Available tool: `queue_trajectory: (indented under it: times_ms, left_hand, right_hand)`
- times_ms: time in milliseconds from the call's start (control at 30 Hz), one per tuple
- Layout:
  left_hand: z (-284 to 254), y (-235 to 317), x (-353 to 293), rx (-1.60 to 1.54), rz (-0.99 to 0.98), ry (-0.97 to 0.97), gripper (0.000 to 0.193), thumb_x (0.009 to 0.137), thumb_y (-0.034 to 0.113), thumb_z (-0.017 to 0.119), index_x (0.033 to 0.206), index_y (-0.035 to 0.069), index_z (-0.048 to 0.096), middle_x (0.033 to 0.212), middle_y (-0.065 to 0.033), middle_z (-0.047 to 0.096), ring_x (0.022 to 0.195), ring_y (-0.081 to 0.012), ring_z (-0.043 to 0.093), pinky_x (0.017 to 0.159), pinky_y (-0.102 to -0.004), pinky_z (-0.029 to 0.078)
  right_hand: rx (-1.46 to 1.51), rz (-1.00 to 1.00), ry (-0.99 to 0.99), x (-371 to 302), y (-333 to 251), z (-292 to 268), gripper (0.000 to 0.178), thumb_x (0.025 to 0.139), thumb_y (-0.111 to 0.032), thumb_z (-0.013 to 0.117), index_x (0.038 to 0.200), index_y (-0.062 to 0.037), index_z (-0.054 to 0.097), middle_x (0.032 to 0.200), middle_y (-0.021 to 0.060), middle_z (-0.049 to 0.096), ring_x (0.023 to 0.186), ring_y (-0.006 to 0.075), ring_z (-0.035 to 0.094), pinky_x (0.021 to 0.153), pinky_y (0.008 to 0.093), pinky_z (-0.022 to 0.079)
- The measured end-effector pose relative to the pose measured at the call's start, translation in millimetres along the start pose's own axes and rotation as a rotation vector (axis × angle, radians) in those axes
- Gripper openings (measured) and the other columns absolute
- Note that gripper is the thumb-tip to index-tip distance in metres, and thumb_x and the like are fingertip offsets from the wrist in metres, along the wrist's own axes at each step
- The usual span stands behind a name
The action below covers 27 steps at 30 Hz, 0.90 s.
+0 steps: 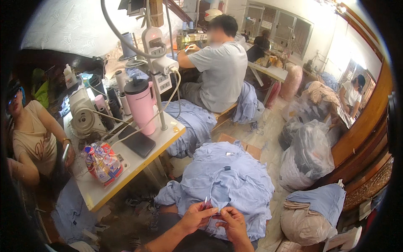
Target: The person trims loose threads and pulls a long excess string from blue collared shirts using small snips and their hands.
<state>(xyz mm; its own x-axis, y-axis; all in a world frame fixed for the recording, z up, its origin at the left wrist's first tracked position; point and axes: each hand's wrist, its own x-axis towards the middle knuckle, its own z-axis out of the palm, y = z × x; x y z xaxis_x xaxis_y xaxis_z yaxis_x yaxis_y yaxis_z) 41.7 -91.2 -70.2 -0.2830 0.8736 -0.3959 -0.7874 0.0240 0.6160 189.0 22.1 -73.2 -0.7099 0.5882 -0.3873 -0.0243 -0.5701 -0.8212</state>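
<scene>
A large heap of light blue garments (239,180) lies in front of me, spread over my lap. My left hand (196,217) is closed around a small pair of thread snips (206,204) with a dark red handle, its pale tip pointing up. Thumb and fingers of my right hand (232,222) pinch the edge of a blue garment (221,202) from the heap. The fingertips of both hands meet at this edge. A dark label (227,168) shows higher on the cloth, and a small white tag (229,153) lies farther up.
On the left, a sewing table (161,145) carries a pink tumbler (139,105), a black phone (137,140), thread cones and a bread bag (103,164). A power strip (163,71) stands at its edge. Co-workers sit left and ahead. Plastic bags (308,151) and a bundle (312,214) are right.
</scene>
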Motion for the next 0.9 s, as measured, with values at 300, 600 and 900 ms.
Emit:
queue_trajectory:
  times_ms: [300,600,900]
  left_hand:
    - [9.7,13.5,6.6,-0.049,0.175,0.231,0.016,0.095,0.015,0.071,0.086,0.016,0.058,0.062,0.0073,0.049,0.043,-0.0038,0.038,0.038,-0.0224,0.028]
    - [31.4,16.7,-43.4,0.145,0.215,0.131,0.031,0.105,0.030,0.057,0.118,0.002,0.060,0.069,0.0033,0.047,0.047,-0.0027,0.034,0.041,-0.0196,0.028]
    - [24.2,16.2,-21.1,0.419,0.197,0.214,0.022,0.095,0.015,0.073,0.112,0.004,0.064,0.070,0.0072,0.050,0.047,-0.0006,0.037,0.041,-0.0199,0.026]
  right_hand:
    - [0.115,-0.090,0.055,3.1,-13.0,42.1,0.023,0.102,-0.023,0.067,0.110,-0.0013,0.064,0.102,0.0091,0.072,0.096,0.0181,0.071,0.069,0.0284,0.053]
    - [0.146,-0.254,0.027,0.2,0.7,29.0,0.019,0.103,-0.018,0.065,0.111,-0.0013,0.065,0.105,0.0099,0.072,0.096,0.0151,0.068,0.076,0.0265,0.051]
    - [-0.032,-0.425,0.019,-6.5,21.5,28.7,0.009,0.100,-0.007,0.066,0.106,-0.0004,0.065,0.096,-0.0006,0.063,0.085,0.0055,0.054,0.078,0.0222,0.044]
